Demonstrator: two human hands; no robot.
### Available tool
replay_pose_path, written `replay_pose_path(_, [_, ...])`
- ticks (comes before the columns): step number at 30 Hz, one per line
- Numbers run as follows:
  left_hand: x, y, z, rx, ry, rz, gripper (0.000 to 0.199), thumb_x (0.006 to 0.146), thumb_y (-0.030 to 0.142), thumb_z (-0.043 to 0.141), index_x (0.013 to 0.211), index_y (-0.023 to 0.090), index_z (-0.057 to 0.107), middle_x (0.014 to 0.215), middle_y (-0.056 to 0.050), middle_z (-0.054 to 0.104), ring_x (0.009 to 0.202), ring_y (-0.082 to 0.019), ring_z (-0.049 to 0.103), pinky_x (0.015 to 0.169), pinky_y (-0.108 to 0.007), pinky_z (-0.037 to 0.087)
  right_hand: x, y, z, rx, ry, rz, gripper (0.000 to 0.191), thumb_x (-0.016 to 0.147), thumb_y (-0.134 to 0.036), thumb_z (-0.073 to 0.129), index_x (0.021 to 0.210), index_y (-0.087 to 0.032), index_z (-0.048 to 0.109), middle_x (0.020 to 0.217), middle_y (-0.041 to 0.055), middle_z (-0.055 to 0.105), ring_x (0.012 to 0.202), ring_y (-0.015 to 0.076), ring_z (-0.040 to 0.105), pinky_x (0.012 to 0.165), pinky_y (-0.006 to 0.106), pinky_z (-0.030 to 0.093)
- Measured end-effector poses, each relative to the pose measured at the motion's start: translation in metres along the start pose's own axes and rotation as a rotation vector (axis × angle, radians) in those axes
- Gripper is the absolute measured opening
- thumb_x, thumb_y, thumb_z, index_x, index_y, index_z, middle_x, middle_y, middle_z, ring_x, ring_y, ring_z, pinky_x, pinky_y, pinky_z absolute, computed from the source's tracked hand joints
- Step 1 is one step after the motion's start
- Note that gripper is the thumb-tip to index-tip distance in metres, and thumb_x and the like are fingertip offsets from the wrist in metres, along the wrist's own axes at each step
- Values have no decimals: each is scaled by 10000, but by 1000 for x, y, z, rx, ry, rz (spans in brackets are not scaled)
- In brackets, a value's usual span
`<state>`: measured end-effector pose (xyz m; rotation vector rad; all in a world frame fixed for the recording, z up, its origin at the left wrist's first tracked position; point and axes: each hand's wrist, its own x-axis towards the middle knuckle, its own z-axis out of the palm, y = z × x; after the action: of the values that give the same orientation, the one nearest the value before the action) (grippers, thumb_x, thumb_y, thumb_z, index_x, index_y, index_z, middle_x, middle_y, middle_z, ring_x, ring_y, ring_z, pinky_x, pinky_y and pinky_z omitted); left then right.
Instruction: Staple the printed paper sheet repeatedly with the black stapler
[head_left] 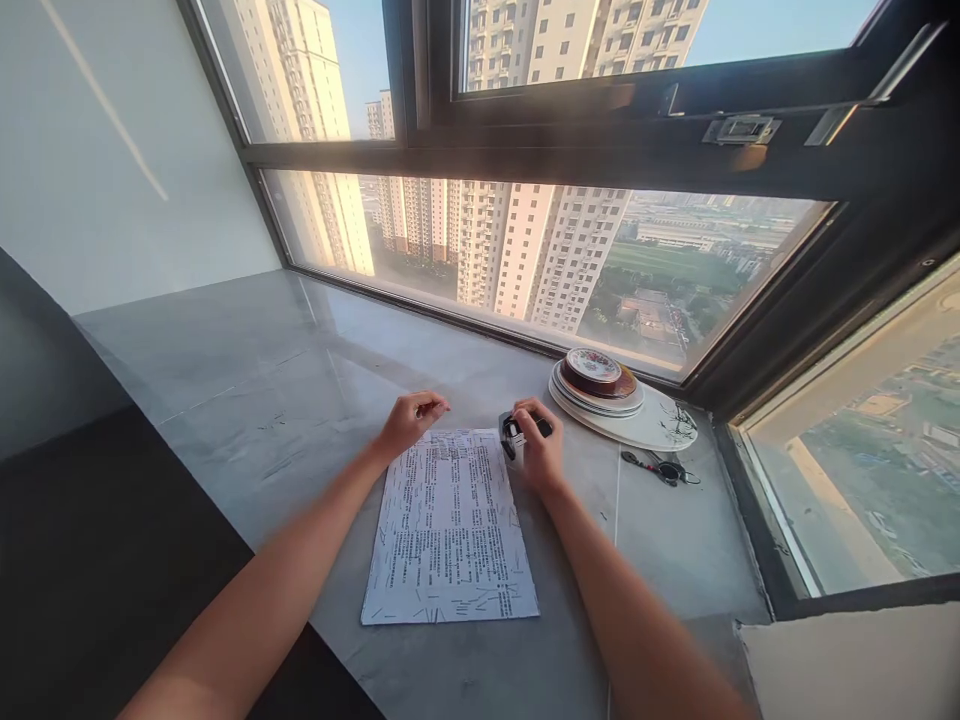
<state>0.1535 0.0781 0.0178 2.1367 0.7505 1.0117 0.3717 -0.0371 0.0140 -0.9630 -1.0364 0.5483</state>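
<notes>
A printed sheet of paper (pixel 454 525), covered with text and pen-like marks, lies on the grey stone sill (pixel 255 380). My left hand (pixel 412 420) is over its upper left corner, fingers pinched together; anything between them is too small to make out. Beside the upper right corner, my right hand (pixel 536 440) is closed around a small black object (pixel 512 432) with a light patch. I cannot tell exactly what that object is.
Stacked plates (pixel 600 395) rest on a larger white oval plate (pixel 664 422) at the right, near the window frame. In front of them lie dark, thin-handled items (pixel 667 472). A pale wall (pixel 135 150) rises at the left, and windows run along the back and right.
</notes>
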Motion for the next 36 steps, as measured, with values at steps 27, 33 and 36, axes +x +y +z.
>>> replay_pose_path(27, [5, -29, -17, 119, 82, -171, 222, 833, 225, 456, 736, 181, 650, 578, 28, 476, 541, -124, 391, 552, -246, 303, -8, 3, 16, -395, -580, -199, 563, 596, -712, 805, 855, -230, 674, 956, 79, 619, 927, 258, 553, 867, 401, 454])
replay_pose_path(33, [0, -16, -11, -22, -269, -18, 235, 887, 274, 503, 849, 148, 698, 561, 39, 440, 514, -98, 343, 524, -233, 280, -10, 3, 21, -511, -683, -212, 711, 518, -750, 810, 1010, -252, 684, 1101, 89, 606, 1050, 283, 524, 975, 424, 429])
replay_pose_path(36, [-2, -12, -11, -56, -334, -1, 240, 882, 266, 524, 861, 130, 720, 592, 20, 495, 530, -92, 362, 529, -231, 285, -8, 1, 19, -429, -695, -192, 803, 526, -753, 804, 1134, -256, 642, 1196, 103, 580, 1149, 306, 504, 1030, 433, 408])
